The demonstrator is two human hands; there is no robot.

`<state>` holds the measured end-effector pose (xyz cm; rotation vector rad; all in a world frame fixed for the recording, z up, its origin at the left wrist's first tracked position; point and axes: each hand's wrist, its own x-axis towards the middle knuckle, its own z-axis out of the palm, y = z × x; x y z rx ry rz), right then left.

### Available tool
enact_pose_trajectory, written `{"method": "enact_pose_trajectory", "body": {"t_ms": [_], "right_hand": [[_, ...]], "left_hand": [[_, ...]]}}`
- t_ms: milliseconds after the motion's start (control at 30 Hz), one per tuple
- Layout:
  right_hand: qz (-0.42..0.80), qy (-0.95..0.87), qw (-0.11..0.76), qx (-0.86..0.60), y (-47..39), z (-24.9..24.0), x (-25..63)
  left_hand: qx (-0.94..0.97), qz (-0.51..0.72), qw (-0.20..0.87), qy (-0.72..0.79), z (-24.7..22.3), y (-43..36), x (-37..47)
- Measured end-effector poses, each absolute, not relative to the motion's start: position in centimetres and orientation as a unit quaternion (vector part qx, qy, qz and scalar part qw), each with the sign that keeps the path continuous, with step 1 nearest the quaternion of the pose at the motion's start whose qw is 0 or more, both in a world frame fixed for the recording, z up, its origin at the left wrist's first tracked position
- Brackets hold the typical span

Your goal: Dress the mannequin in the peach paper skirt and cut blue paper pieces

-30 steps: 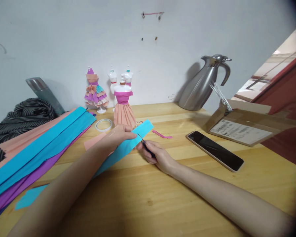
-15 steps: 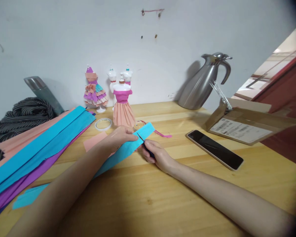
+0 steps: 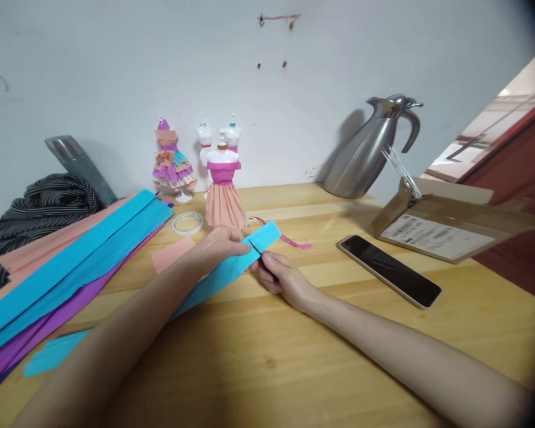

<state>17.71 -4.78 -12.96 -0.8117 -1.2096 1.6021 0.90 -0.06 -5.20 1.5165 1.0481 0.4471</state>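
Note:
A blue paper strip (image 3: pixel 218 282) runs diagonally over the wooden table, pinched between the thumb and fingers of my left hand (image 3: pixel 220 246). My right hand (image 3: pixel 280 274) is closed round the dark handles of a pair of scissors (image 3: pixel 255 247), whose blade lies across the strip near its far end. Most of the handles are hidden by my fingers. Behind my hands stands a small dress form (image 3: pixel 225 196) in a magenta top and pleated peach skirt. A peach paper piece (image 3: pixel 173 254) lies beside my left wrist.
Long crepe paper sheets (image 3: pixel 71 267) and striped cloth (image 3: pixel 53 199) cover the left side. A tape roll (image 3: pixel 187 223) and another dressed form (image 3: pixel 173 160) are behind. At right are a phone (image 3: pixel 390 270), a steel jug (image 3: pixel 361 154) and a cardboard box (image 3: pixel 446 223).
The whole view has shifted very slightly. Both hands keep nearly the same pose on the strip and scissors, with the scissor handles a little more hidden.

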Motion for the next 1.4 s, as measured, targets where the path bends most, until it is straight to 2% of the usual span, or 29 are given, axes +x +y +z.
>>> {"method": "enact_pose_trajectory", "body": {"t_ms": [733, 1400], "right_hand": [[0.678, -0.480, 0.467, -0.305, -4.69, -12.80, 17.76], [0.672, -0.491, 0.463, -0.305, -4.77, -12.67, 17.76]], "left_hand": [[0.650, 0.194, 0.611, 0.409, -5.52, 0.29, 0.66], [0.644, 0.206, 0.589, 0.443, -5.57, 0.32, 0.71]]}}
